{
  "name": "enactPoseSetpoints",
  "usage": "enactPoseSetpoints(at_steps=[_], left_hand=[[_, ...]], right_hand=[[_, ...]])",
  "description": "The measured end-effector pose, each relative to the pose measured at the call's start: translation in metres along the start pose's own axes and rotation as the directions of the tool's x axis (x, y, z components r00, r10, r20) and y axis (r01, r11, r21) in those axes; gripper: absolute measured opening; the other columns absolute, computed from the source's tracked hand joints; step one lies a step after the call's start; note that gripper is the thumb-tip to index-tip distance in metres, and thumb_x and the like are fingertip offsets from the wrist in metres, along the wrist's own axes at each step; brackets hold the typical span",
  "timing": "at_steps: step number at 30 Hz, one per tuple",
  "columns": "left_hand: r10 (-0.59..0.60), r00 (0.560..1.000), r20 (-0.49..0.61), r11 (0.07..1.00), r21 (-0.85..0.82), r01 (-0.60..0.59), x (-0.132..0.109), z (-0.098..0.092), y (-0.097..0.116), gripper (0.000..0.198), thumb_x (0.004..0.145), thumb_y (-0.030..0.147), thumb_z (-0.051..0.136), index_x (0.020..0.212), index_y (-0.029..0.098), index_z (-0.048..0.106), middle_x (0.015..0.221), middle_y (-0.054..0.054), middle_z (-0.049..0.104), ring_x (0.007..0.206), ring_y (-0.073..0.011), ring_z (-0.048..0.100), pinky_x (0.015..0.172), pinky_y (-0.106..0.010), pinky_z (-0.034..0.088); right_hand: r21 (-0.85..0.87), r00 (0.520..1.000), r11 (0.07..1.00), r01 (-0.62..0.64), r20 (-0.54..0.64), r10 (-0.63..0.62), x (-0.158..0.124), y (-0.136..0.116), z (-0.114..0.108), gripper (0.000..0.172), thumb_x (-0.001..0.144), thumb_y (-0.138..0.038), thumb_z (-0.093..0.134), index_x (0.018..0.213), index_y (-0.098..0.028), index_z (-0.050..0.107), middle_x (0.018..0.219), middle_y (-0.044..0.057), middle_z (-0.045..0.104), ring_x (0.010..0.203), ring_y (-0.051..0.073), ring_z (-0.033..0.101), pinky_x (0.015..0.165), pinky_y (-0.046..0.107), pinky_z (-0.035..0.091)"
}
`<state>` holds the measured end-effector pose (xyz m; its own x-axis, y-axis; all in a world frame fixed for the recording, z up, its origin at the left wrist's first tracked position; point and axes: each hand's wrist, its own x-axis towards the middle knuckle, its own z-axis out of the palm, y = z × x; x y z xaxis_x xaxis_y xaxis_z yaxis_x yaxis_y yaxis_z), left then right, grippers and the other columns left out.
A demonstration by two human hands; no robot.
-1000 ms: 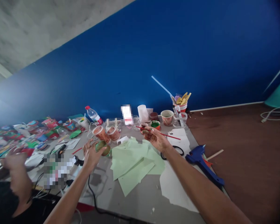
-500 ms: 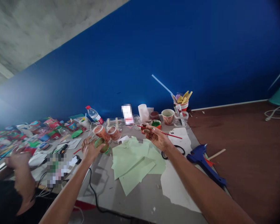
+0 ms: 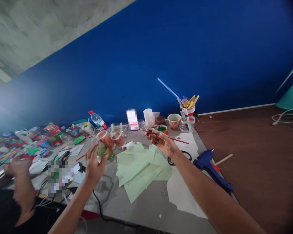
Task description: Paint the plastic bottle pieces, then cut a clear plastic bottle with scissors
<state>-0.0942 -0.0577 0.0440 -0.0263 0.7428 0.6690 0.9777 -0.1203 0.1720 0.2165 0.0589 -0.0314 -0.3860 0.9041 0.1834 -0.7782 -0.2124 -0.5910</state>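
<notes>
My left hand is just in front of a green-painted cup, thumb and fingers spread apart; whether the fingertips still touch its side is unclear. Two reddish-brown painted cups with pale rims, one of them a handled cup, stand right behind it. In my right hand a thin red-handled paintbrush lies across the closed fingers, its tip pointing left. Those fingers are beside a small tub of dark red paint, partly hidden by them. A tub of green paint is just behind.
Green paper sheets lie mid-table, with black-handled scissors and a blue glue gun to the right. A water bottle, a phone and a paper cup line the back. A co-worker's hand is at far left.
My left hand has loosened from around the green cup and shifted slightly down, its fingers spreading. My right hand keeps the paintbrush in nearly the same place.
</notes>
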Motion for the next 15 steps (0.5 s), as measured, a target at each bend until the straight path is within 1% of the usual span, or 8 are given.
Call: enactPoseSetpoints(at_steps=[1,3,5,6,8,10,13,15], left_hand=[[0.06,0.997,0.047,0.997,-0.057,-0.057,-0.009,0.0,0.011,0.046,0.083,0.041,0.051,0.123,0.017,0.054,0.128,-0.016,0.056,0.127,-0.0304,0.046,0.11,-0.048,0.033],[0.156,0.964,0.216,0.98,-0.16,-0.122,-0.028,0.002,0.03,0.042,0.084,0.039,0.054,0.122,0.021,0.055,0.125,-0.013,0.06,0.124,-0.0297,0.05,0.108,-0.049,0.035],[0.192,0.919,0.345,0.97,-0.208,-0.124,-0.046,0.008,0.045,0.041,0.083,0.038,0.057,0.121,0.023,0.057,0.128,-0.013,0.059,0.125,-0.03,0.05,0.11,-0.052,0.033],[0.197,0.9,0.388,0.967,-0.229,-0.112,-0.053,0.012,0.05,0.042,0.083,0.038,0.058,0.122,0.022,0.057,0.13,-0.014,0.058,0.126,-0.0301,0.05,0.11,-0.051,0.034],[0.181,0.882,0.436,0.964,-0.259,-0.069,-0.062,0.018,0.056,0.044,0.082,0.038,0.058,0.123,0.021,0.057,0.129,-0.015,0.059,0.125,-0.0305,0.051,0.108,-0.051,0.038],[0.148,0.877,0.458,0.958,-0.285,-0.013,-0.066,0.023,0.059,0.045,0.082,0.037,0.058,0.123,0.019,0.057,0.126,-0.017,0.061,0.121,-0.0307,0.055,0.104,-0.051,0.042],[0.098,0.873,0.478,0.942,-0.327,0.073,-0.065,0.029,0.062,0.049,0.082,0.033,0.056,0.128,0.019,0.051,0.118,-0.016,0.065,0.115,-0.029,0.059,0.099,-0.048,0.046],[0.071,0.877,0.476,0.932,-0.346,0.112,-0.062,0.033,0.063,0.053,0.082,0.032,0.055,0.133,0.019,0.046,0.115,-0.015,0.067,0.114,-0.028,0.06,0.098,-0.047,0.046]], right_hand=[[0.004,1.0,1.0,0.002,-0.002,-0.002,0.0,-0.001,0.0,0.032,0.071,-0.043,0.074,0.096,-0.022,0.071,0.093,0.005,0.074,0.094,0.021,0.066,0.08,0.033,0.048],[0.014,1.0,1.0,0.004,-0.003,-0.004,-0.001,-0.002,0.0,0.033,0.07,-0.042,0.075,0.096,-0.022,0.071,0.093,0.005,0.074,0.094,0.021,0.066,0.08,0.033,0.048],[0.034,1.0,0.999,0.005,0.001,-0.005,-0.001,-0.003,0.0,0.033,0.069,-0.04,0.076,0.095,-0.021,0.071,0.092,0.005,0.074,0.092,0.02,0.066,0.079,0.033,0.048],[0.046,1.0,0.999,0.005,0.003,-0.005,-0.001,-0.004,0.0,0.032,0.068,-0.04,0.077,0.094,-0.021,0.071,0.091,0.005,0.075,0.09,0.02,0.066,0.079,0.033,0.048],[0.061,1.0,0.998,0.004,0.004,-0.004,-0.002,-0.005,0.0,0.032,0.067,-0.039,0.077,0.093,-0.022,0.071,0.09,0.004,0.075,0.086,0.019,0.067,0.078,0.032,0.049],[0.063,1.0,0.998,0.004,0.004,-0.004,-0.002,-0.005,0.0,0.032,0.067,-0.04,0.077,0.092,-0.022,0.07,0.088,0.003,0.075,0.085,0.018,0.067,0.078,0.031,0.049],[0.052,1.0,0.999,0.006,0.013,-0.006,-0.001,-0.005,-0.002,0.031,0.069,-0.04,0.076,0.093,-0.022,0.07,0.087,0.003,0.075,0.084,0.017,0.067,0.078,0.031,0.049],[0.048,1.0,0.999,0.01,0.023,-0.011,0.0,-0.006,-0.003,0.031,0.069,-0.041,0.075,0.094,-0.023,0.07,0.089,0.003,0.074,0.086,0.018,0.066,0.078,0.032,0.049]])
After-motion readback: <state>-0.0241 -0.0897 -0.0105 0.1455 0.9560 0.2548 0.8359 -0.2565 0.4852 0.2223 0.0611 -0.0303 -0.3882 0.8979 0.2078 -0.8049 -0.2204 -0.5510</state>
